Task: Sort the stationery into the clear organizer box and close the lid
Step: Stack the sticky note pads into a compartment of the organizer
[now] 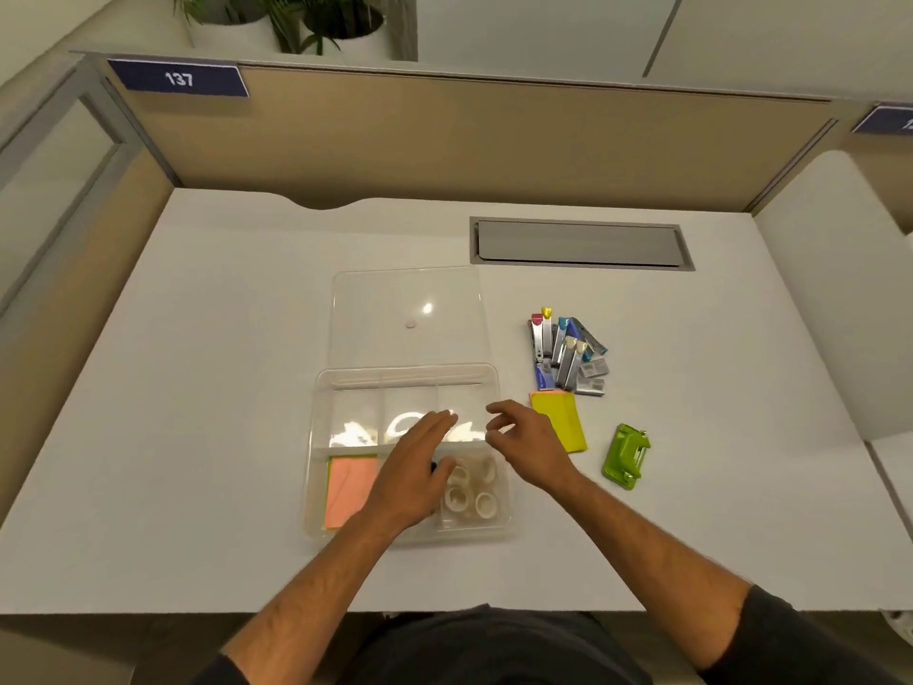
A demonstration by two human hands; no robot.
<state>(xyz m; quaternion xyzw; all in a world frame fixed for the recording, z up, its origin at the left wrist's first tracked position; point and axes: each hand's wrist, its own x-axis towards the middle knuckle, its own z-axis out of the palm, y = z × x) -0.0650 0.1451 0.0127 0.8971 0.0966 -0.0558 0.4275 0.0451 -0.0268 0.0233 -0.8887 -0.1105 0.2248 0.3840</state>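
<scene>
The clear organizer box (412, 457) sat open on the white bench (197, 388) in front of the person, its lid (405, 316) laid flat just behind it, and it was only part filled: pink sticky notes (348, 491) in the near left compartment, tape rolls (469, 491) in the near right one, the far row apparently bare apart from glare. Well to the right waited the loose stationery: a heap of staplers (560, 351) with small staple boxes (593, 378) beside it, a yellow sticky-note pad (563, 420) touching the heap's near end, and a green hole punch (626, 456) apart from them. The step in hand looked like fetching the next item, and the yellow pad, lying nearest, seemed the sensible pick; it would best go flat on the pink notes, leaving the far compartments for the staplers, taken singly so the heap did not scatter. The left hand (412, 474) hovered over the middle of the box, fingers straight and together, holding nothing; a dark spot showed under it, too hidden to name. The right hand (526, 437) hung over the box's right rim just beside the yellow pad, fingers loosely curled and spread, gripping nothing.
</scene>
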